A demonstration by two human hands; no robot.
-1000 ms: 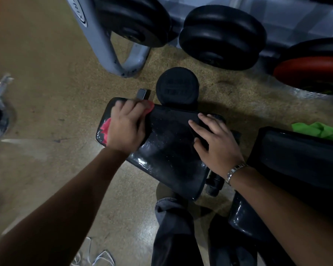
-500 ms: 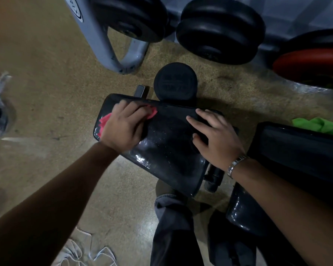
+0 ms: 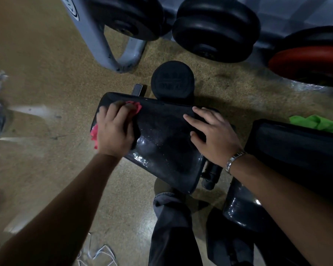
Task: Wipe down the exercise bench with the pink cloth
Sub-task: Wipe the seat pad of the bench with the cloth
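Note:
The black padded seat of the exercise bench (image 3: 161,150) fills the middle of the head view, glossy and wet-looking. My left hand (image 3: 114,131) presses the pink cloth (image 3: 136,106) flat on the seat's far left end; pink shows past my fingertips and beside my palm. My right hand (image 3: 212,134) rests flat with fingers spread on the seat's right side, holding nothing, a metal watch on its wrist. The bench's larger back pad (image 3: 296,150) lies to the right, partly under my right forearm.
A round black roller pad (image 3: 172,80) stands just beyond the seat. Black dumbbells (image 3: 215,29) and a red weight plate (image 3: 306,60) sit on a grey rack (image 3: 96,35) at the back. A green cloth (image 3: 315,122) lies behind the back pad. My leg (image 3: 173,227) is below the seat.
My left hand has slid the pink cloth a little back along the seat's left end toward me. My right hand has stayed in place on the right side.

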